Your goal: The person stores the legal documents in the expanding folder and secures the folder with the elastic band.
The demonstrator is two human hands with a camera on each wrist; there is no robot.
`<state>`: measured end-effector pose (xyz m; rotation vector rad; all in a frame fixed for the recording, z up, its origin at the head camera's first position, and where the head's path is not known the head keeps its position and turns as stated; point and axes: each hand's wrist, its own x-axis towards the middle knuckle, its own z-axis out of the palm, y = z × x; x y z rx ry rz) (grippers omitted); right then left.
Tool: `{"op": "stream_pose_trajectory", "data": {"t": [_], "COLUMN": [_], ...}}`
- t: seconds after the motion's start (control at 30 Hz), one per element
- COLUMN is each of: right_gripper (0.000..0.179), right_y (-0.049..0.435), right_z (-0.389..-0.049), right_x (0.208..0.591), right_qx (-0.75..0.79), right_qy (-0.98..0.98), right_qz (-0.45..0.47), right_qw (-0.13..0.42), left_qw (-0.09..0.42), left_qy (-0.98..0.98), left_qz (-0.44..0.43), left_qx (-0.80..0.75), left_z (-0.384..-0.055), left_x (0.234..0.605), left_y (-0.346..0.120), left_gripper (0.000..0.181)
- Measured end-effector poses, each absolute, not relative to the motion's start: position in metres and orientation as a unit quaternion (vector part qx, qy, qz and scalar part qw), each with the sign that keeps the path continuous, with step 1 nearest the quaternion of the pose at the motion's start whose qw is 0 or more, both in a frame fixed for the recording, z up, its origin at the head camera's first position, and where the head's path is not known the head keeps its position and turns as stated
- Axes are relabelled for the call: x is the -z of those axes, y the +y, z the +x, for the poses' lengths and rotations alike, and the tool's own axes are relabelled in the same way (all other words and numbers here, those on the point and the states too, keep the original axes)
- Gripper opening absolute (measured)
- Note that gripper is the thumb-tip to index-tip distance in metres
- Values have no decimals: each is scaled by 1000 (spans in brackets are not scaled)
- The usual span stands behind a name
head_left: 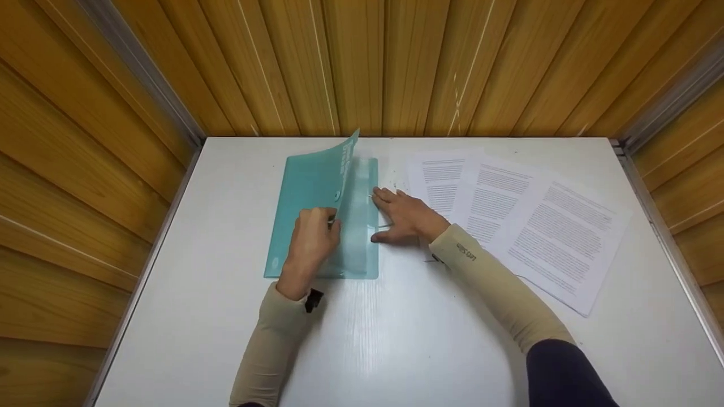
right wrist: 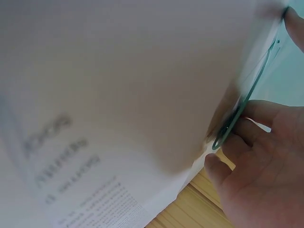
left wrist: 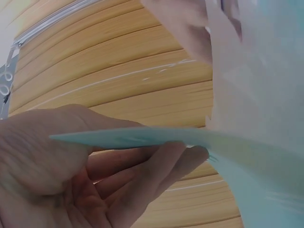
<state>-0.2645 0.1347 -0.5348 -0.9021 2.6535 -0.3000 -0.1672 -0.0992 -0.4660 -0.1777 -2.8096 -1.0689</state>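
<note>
A teal translucent plastic folder (head_left: 356, 249) lies on the white table, its front cover (head_left: 311, 181) lifted and bent up toward the left. My left hand (head_left: 311, 240) grips the cover's free edge between thumb and fingers. Close up in the left wrist view, the thin cover (left wrist: 118, 137) runs between the thumb side and the curled fingers. My right hand (head_left: 410, 217) rests with spread fingers along the folder's right edge, palm down. In the right wrist view, the fingertips of that hand (right wrist: 266, 147) touch the folder's green edge (right wrist: 254, 90).
To the right, several printed sheets lie fanned out: a left sheet (head_left: 444, 175), a middle one (head_left: 500, 192) and a right one (head_left: 565, 237). My right forearm passes over their lower left part. Wooden panel walls (head_left: 362, 68) border the white table (head_left: 226, 186) at the back and sides.
</note>
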Motion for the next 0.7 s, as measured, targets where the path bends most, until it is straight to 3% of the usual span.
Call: {"op": "stream_pose_trajectory", "data": {"t": [0.7], "right_gripper": [114], "right_y": [131], "right_z": [-263], "right_x": [536], "right_qx": [129], "right_qy": [927], "right_qz": [-304], "right_qw": [175], "left_qw": [101], "left_qy": [-895], "left_qz": [-60], "left_qx": [430], "left_z": [-170], "left_x": [441], "left_y": [-155], "left_gripper": [23]}}
